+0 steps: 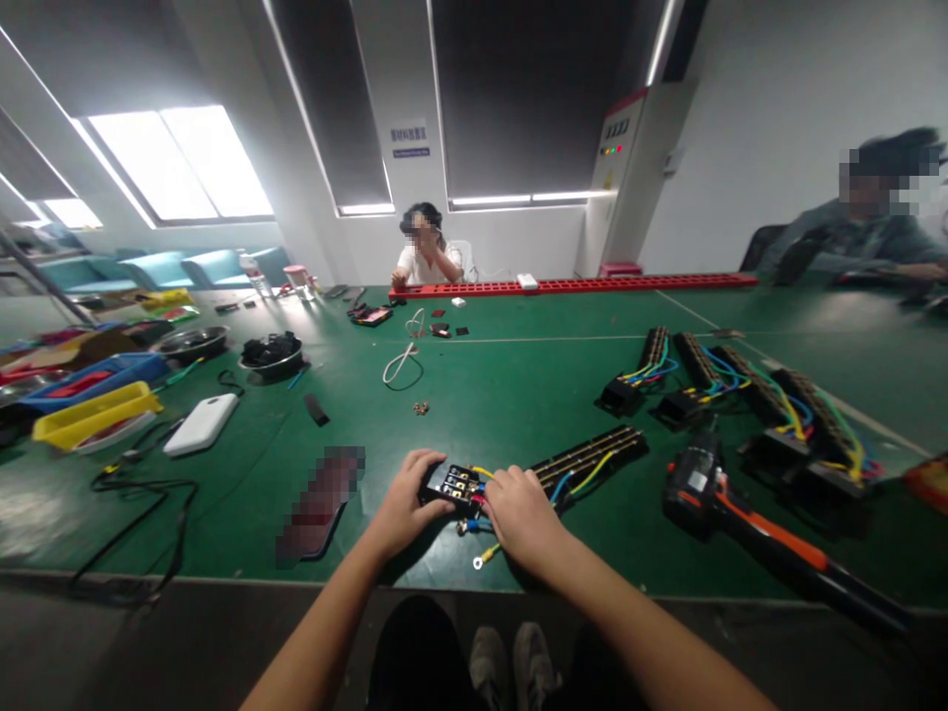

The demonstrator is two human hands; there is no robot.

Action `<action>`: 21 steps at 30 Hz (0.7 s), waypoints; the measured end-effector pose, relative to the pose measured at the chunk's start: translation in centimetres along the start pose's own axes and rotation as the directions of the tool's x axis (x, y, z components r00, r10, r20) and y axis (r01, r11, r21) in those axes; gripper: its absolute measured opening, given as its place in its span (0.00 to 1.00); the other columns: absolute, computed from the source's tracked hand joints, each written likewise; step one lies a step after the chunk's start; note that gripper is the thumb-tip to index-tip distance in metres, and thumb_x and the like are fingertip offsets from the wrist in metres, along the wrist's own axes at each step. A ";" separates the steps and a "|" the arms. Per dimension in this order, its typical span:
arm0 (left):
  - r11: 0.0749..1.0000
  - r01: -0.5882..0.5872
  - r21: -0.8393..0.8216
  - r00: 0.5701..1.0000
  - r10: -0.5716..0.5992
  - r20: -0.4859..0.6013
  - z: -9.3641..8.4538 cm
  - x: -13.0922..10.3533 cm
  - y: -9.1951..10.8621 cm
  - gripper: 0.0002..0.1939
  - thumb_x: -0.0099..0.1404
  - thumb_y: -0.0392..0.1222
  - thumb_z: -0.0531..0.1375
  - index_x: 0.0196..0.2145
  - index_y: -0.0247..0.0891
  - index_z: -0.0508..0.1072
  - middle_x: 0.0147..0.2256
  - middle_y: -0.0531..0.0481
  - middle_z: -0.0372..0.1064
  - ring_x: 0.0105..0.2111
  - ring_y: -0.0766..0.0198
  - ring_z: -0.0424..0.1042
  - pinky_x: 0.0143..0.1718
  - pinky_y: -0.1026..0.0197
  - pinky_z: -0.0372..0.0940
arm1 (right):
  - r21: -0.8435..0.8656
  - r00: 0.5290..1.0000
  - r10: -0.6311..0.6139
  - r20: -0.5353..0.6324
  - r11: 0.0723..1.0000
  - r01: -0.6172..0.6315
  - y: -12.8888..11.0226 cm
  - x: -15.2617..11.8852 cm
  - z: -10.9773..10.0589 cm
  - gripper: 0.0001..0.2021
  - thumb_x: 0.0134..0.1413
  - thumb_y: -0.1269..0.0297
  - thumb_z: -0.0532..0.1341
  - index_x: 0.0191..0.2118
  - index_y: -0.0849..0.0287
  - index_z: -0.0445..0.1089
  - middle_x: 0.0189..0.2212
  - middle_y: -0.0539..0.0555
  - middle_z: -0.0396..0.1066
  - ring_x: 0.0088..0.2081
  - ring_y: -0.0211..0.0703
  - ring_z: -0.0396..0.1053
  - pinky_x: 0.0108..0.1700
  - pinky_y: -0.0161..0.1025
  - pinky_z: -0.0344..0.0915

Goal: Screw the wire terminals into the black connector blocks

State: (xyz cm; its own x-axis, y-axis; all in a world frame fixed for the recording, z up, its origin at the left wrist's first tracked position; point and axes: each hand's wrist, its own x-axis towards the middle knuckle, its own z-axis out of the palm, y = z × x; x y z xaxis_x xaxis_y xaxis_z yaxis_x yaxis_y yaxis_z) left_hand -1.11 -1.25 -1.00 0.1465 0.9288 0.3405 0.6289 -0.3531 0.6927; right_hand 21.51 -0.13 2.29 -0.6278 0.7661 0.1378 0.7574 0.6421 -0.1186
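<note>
At the table's near edge, my left hand (410, 499) grips the left end of a black terminal block (453, 484) between thumb and fingers. My right hand (524, 513) is closed on wires at the block's right side; its fingertips hide part of them. Blue and yellow-green wires with ring lugs (478, 563) stick out below the block. Behind my right hand lies a long black strip with brass-coloured rows (592, 459), with blue and yellow-green wires along it.
A cordless screwdriver (696, 484) lies right, before several wired strips (762, 395). Small brass pieces (421, 407) lie mid-table. Left are a phone (322, 504), white power bank (201, 425), black cable, yellow tray (96, 415) and bowls. Two people sit across and at right.
</note>
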 end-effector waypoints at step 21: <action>0.996 -0.035 0.085 0.995 0.027 0.095 -0.8 0.5 0.2 0.25 0.59 0.43 0.66 0.53 0.39 0.66 0.51 0.43 0.65 0.51 0.51 0.67 0.55 0.50 0.62 | 0.061 1.000 0.024 -0.020 0.998 -0.023 -0.1 -0.4 -0.2 0.10 0.66 0.68 0.52 0.40 0.62 0.70 0.42 0.59 0.72 0.44 0.53 0.63 0.44 0.47 0.54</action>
State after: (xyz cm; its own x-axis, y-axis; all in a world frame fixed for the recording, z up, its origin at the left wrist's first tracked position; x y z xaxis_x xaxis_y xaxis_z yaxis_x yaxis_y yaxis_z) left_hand -1.56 -0.94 -0.15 0.2348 0.9255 0.2971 0.6859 -0.3743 0.6240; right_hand 21.75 -0.47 2.45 -0.6054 0.7808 0.1543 0.7596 0.6247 -0.1812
